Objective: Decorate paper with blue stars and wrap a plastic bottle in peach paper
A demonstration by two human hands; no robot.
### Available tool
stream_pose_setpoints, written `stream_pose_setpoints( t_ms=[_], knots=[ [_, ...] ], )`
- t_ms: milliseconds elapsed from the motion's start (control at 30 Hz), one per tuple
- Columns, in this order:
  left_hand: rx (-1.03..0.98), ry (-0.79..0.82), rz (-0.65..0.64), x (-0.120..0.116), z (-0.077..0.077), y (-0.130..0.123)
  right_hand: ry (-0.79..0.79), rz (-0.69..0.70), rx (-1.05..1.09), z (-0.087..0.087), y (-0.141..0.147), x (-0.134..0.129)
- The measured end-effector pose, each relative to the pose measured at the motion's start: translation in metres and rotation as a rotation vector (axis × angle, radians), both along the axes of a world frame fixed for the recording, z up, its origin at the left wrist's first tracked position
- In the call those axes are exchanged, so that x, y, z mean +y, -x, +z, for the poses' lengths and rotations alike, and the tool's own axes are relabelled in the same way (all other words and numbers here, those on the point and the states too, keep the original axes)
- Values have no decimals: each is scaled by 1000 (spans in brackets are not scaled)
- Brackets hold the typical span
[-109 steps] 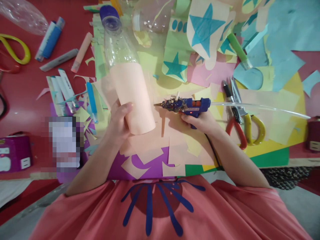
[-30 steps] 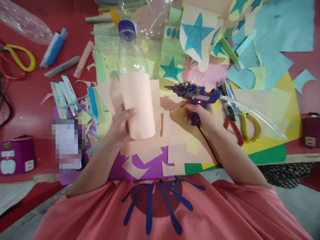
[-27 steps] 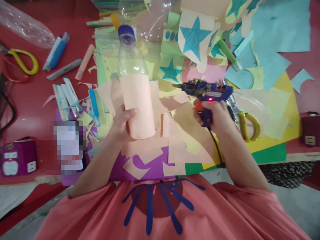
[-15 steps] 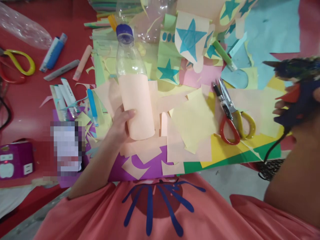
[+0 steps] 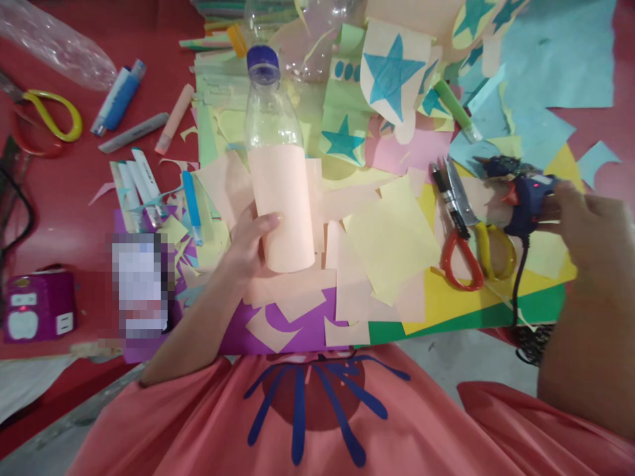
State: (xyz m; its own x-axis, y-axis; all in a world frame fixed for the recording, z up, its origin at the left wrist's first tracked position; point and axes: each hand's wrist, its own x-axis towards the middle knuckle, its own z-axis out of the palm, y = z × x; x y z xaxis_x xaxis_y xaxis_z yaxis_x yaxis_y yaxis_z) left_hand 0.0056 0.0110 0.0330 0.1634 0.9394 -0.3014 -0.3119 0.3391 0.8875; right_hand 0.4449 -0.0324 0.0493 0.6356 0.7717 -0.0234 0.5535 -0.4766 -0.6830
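Observation:
A clear plastic bottle [image 5: 280, 198] with a purple cap and a band of peach paper round its body is held by my left hand [image 5: 251, 241], the thumb lying on the paper. On the right, my right hand [image 5: 570, 208] grips a dark blue glue gun [image 5: 528, 198], whose nozzle end points left and whose black cord hangs down. Just left of the glue gun lie scissors [image 5: 464, 225] with red and yellow handles and a black pen [image 5: 449, 198]. Yellow paper [image 5: 391, 238] rests between the bottle and the scissors.
Paper pieces with blue stars [image 5: 394, 73] lie beyond. Several markers [image 5: 141, 185], a phone [image 5: 139, 284], a purple power box [image 5: 40, 304] and other scissors [image 5: 54, 119] are on the left. Another clear bottle [image 5: 54, 43] lies at the far left, and blue paper [image 5: 575, 59] at the right.
My right hand has moved left with the glue gun, bringing it near the scissors. My left hand still holds the bottle; the whole view has shifted slightly.

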Motion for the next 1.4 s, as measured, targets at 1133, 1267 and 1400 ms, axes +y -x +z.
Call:
stream_pose_setpoints(
  t_ms=[1133, 1267, 1400],
  knots=[
    [-222, 257, -196, -1, 2, -8, -399, 953, 787, -62, 250, 33],
    [-214, 228, -201, -2, 0, -6, -395, 930, 802, -58, 250, 32],
    [-207, 215, -208, -1, -1, -6, -423, 919, 782, -56, 249, 33]
  ],
)
